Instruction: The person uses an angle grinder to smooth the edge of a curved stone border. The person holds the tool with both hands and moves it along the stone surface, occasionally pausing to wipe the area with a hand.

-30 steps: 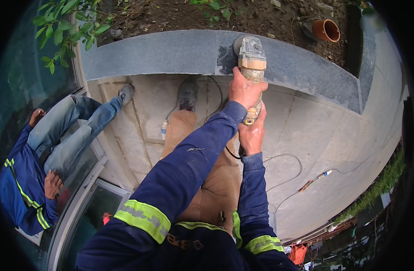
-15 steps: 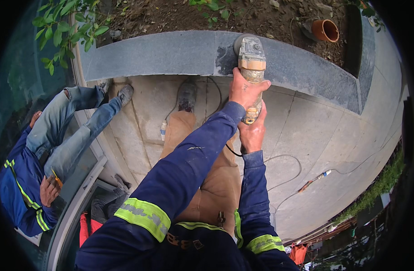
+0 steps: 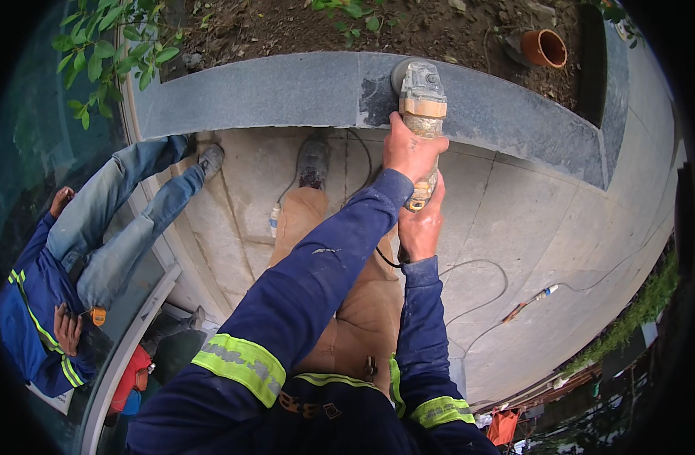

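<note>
My left hand is wrapped round the barrel of a dusty angle grinder, its thumb lying across the body. Behind it, my right hand grips the grinder's rear end, where a black cord comes out. The round disc at the tool's head rests against the top of a grey stone slab. Beside the disc, a dark patch marks the slab at a joint. My palms and the grinder's underside are hidden.
Beyond the slab lies a soil bed with an orange pot. A cable with connectors crosses the paving at right. At left sits a co-worker in blue, near a small orange-yellow thing. Leafy branches hang at upper left.
My hands and the grinder stay almost in place. The co-worker's legs have shifted, and the hand near the orange-yellow thing has moved back toward the body. A red-clad figure behind the frame shows more.
</note>
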The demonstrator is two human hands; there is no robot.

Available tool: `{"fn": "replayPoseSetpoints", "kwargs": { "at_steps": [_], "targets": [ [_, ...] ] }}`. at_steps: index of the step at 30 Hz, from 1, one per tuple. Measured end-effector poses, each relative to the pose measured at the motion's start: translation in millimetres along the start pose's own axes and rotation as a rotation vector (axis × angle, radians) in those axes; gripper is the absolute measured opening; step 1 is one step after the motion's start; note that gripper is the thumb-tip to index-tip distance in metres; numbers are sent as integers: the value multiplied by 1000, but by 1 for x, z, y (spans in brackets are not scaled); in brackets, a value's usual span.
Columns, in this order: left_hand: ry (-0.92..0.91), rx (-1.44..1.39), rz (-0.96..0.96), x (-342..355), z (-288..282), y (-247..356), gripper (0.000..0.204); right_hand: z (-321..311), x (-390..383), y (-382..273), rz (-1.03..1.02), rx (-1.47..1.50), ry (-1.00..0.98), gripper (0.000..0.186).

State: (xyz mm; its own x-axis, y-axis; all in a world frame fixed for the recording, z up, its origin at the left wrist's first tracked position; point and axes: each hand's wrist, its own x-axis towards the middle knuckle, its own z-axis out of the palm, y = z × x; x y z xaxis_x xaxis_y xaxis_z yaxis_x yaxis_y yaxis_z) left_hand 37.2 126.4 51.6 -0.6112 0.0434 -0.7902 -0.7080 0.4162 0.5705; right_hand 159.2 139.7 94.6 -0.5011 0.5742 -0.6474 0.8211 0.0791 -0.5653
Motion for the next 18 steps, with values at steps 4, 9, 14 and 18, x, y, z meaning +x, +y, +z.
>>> {"fn": "replayPoseSetpoints", "kwargs": {
  "at_steps": [4, 9, 14, 18],
  "targets": [
    [15, 41, -14, -8, 3, -9, 79, -2, -9, 12, -68, 15, 16, 89],
    [-46, 39, -21, -11, 6, 0, 75, -5, -7, 10, -8, -31, 47, 90],
    [15, 6, 26, 1, -3, -3, 76, 3, 0, 6, -2, 43, -17, 90],
    [-2, 15, -6, -3, -6, -11, 76, 4, -9, 7, -30, 41, -7, 89]
  ]
}}
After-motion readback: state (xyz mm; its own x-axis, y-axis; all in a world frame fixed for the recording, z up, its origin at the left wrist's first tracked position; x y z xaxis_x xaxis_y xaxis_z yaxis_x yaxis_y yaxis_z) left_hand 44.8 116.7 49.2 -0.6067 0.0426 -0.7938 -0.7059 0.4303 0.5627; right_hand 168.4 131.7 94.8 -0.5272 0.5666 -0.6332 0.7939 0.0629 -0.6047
